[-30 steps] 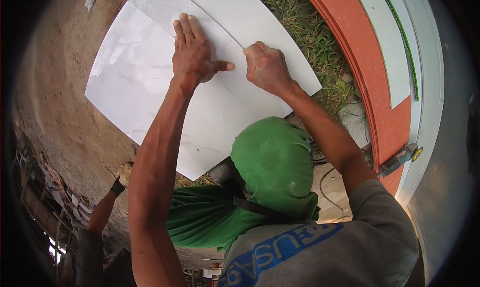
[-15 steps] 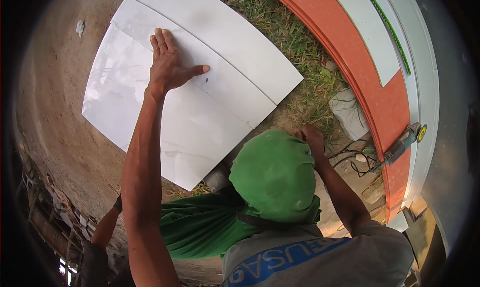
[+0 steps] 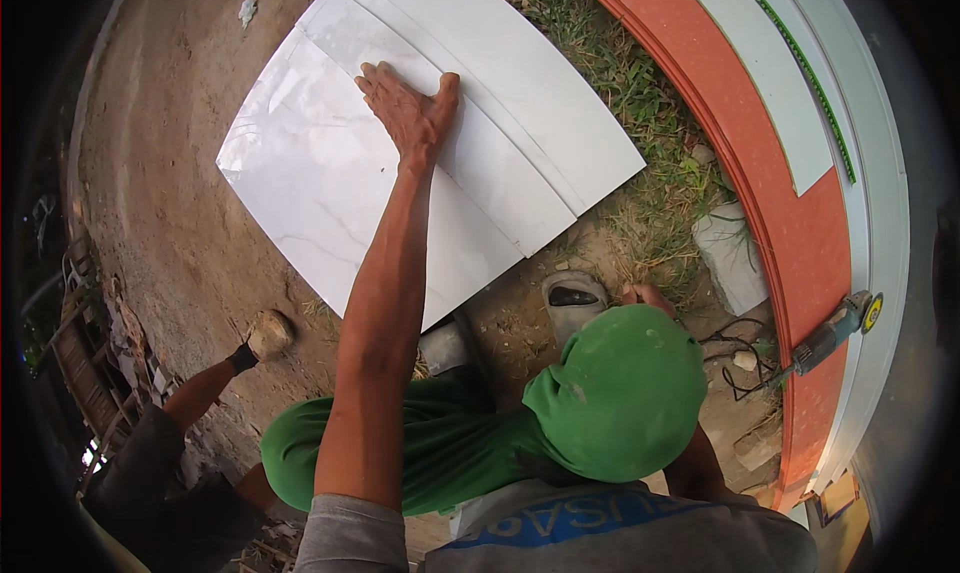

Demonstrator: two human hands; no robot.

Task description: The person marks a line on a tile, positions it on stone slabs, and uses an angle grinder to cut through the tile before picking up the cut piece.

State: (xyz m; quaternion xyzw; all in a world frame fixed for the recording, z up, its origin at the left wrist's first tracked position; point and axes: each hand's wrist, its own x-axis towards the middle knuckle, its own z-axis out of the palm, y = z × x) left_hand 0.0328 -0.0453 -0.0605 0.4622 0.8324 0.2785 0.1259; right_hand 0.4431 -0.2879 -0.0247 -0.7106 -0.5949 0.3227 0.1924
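Neither of my own hands shows. A co-worker in a green head cover (image 3: 615,398) and grey shirt squats in front of me. Their bare left arm (image 3: 370,363) reaches forward. The left hand (image 3: 410,118) lies palm down, thumb apart, on a large glossy white tile (image 3: 300,163) with faint veins. Another white sheet (image 3: 540,103) lies along its far right side, with a straight seam between them. Mostly hidden behind the head cover, the co-worker's right hand (image 3: 650,295) is low near the ground; I cannot tell what it holds.
An angle grinder (image 3: 830,333) with a yellow disc rests across orange panels (image 3: 765,138) on the right; its black cord (image 3: 740,378) loops below. A grey stone block (image 3: 732,258) lies beside grass. Lower left, another person's limb (image 3: 195,398) ends near a round tan stone (image 3: 270,335).
The tile and panels have shifted right in view. The co-worker's head has moved right and down, and their left hand has moved across the tile towards the seam. The round stone has come into sight.
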